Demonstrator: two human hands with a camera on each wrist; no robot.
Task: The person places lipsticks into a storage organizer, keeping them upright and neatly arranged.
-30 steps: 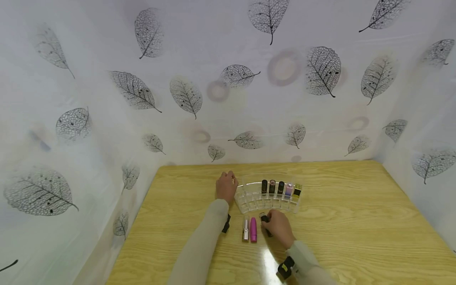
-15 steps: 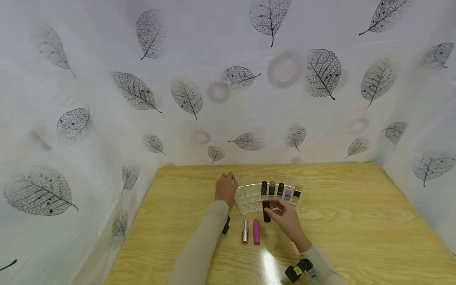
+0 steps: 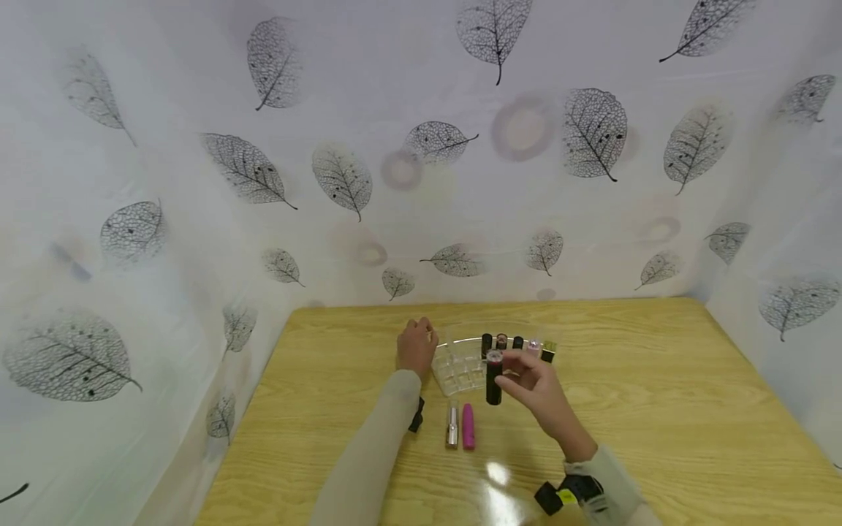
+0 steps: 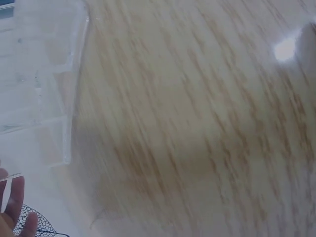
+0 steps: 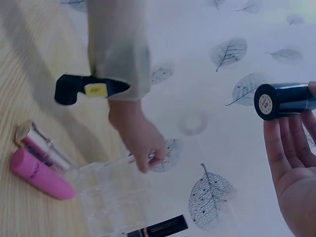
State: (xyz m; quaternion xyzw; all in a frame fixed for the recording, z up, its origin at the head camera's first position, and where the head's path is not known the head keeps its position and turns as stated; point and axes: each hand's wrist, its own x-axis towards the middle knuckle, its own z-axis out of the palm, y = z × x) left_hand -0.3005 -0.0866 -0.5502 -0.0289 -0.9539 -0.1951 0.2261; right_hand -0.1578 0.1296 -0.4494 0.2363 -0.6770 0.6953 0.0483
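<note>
My right hand [image 3: 541, 387] pinches a black lipstick [image 3: 494, 380] between thumb and fingers, held roughly upright in front of the clear lipstick organizer [image 3: 454, 372]. In the right wrist view the round label on the base of this lipstick [image 5: 267, 102] faces the camera. At the organizer's left end my left hand [image 3: 416, 349] grips its edge; the left wrist view shows those fingers [image 4: 16, 193] at the clear rim. Several lipsticks, including a black one [image 3: 487, 343] and a yellow-and-black one [image 3: 549, 351], stand in the organizer's back row, partly hidden by the right hand.
On the table [image 3: 631, 394] in front of the organizer, a silver lipstick [image 3: 452, 427] and a bright pink lipstick [image 3: 468, 426] lie side by side. Leaf-patterned sheeting [image 3: 395, 212] rises behind the table and along both sides.
My right hand has lifted the black lipstick off the table, brought it upright and raised it toward the organizer. The pink lipstick shifted slightly and came back. The left hand has stayed put.
</note>
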